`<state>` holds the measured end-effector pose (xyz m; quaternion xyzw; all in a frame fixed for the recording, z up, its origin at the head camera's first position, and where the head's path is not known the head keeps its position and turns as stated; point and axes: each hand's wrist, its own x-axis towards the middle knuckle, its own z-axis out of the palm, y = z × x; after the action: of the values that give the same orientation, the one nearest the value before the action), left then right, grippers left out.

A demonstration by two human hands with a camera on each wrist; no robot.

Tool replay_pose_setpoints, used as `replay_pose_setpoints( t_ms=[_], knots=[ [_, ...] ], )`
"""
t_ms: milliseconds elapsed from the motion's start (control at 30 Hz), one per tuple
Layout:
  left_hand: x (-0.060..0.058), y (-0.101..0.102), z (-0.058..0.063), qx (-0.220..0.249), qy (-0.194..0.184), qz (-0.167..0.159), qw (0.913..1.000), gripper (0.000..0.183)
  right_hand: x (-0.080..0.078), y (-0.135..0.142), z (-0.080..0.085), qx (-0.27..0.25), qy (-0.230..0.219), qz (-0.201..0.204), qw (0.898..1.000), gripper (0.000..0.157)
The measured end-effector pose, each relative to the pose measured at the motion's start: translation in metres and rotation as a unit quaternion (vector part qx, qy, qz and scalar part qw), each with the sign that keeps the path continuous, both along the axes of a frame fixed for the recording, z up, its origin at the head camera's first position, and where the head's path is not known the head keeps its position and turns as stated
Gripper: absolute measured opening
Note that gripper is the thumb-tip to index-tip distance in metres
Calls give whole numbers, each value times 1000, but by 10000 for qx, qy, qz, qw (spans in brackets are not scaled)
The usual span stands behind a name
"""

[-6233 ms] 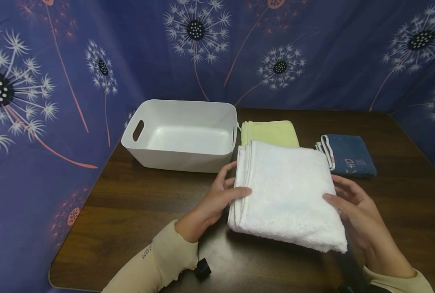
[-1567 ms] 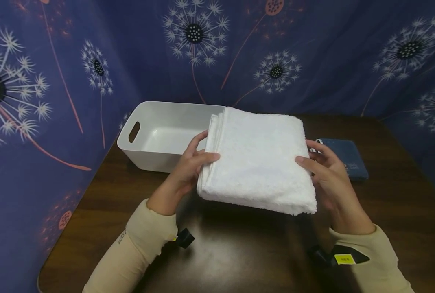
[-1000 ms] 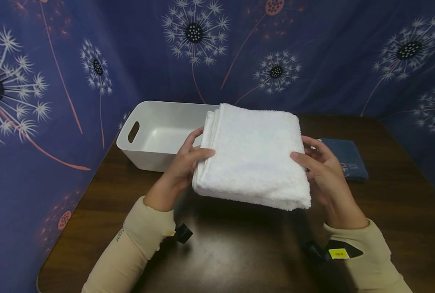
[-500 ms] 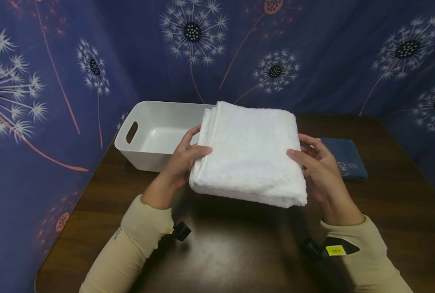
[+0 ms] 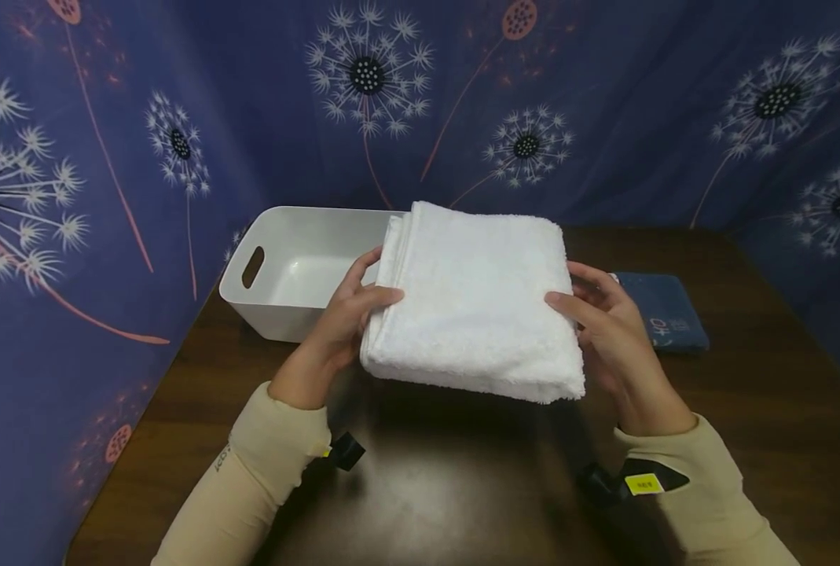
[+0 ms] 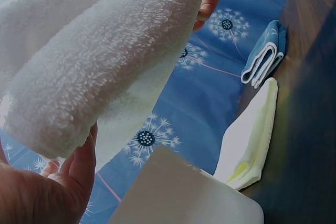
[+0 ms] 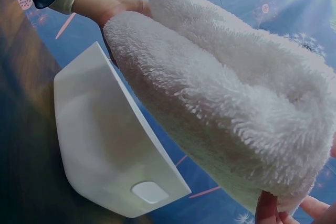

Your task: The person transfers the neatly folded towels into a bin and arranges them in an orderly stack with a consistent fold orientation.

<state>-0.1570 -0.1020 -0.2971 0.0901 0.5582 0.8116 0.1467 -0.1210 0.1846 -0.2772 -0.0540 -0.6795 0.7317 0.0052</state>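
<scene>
A folded white towel (image 5: pixel 476 299) is held up off the table between my two hands. My left hand (image 5: pixel 338 326) grips its left edge, thumb on top and fingers underneath. On the opposite edge my right hand (image 5: pixel 614 338) pinches it the same way, thumb on top. Both wrist views show the towel's thick fluffy folds from below, with the hands at its ends. The towel overlaps the right part of a white plastic bin (image 5: pixel 278 314) in the head view. The bin's visible inside holds nothing.
A folded blue towel (image 5: pixel 667 310) lies on the brown table (image 5: pixel 745 440) at the right. Beside the bin a folded yellow towel (image 6: pixel 249 135) shows in the left wrist view, hidden in the head view. A dandelion-patterned curtain (image 5: pixel 455 94) hangs behind.
Over several seconds both hands have carried the white towel left and away from me, until it covers the bin's right part and the yellow towel. In the last second it drifts slightly left.
</scene>
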Motion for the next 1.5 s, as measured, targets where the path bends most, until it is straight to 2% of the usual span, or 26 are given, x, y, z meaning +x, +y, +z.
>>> replay_pose_setpoints(
  t_ms=[300, 533, 767, 1100, 1267, 1500],
  knots=[
    [-3, -5, 3, -47, 26, 73, 10000, 70, -6, -5, 3, 182, 27, 3, 9998, 55],
    [-5, -10, 8, -75, 5, 122, 9999, 69, -9, -10, 5, -123, 132, 11, 9998, 50],
    [-10, -15, 11, -14, -43, 127, 9999, 69, -15, -16, 8, -126, 212, 24, 9997, 49],
    [-15, -22, 13, -14, -129, 117, 9998, 69, -22, -21, 9, 107, 201, 59, 9997, 52],
    [-17, -24, 14, 53, -124, 99, 9999, 69, -25, -24, 9, 7, 207, 82, 9998, 55],
    [-20, -28, 13, 66, -35, 37, 10000, 68, -28, -28, 11, 74, 193, 57, 9998, 52]
  ],
)
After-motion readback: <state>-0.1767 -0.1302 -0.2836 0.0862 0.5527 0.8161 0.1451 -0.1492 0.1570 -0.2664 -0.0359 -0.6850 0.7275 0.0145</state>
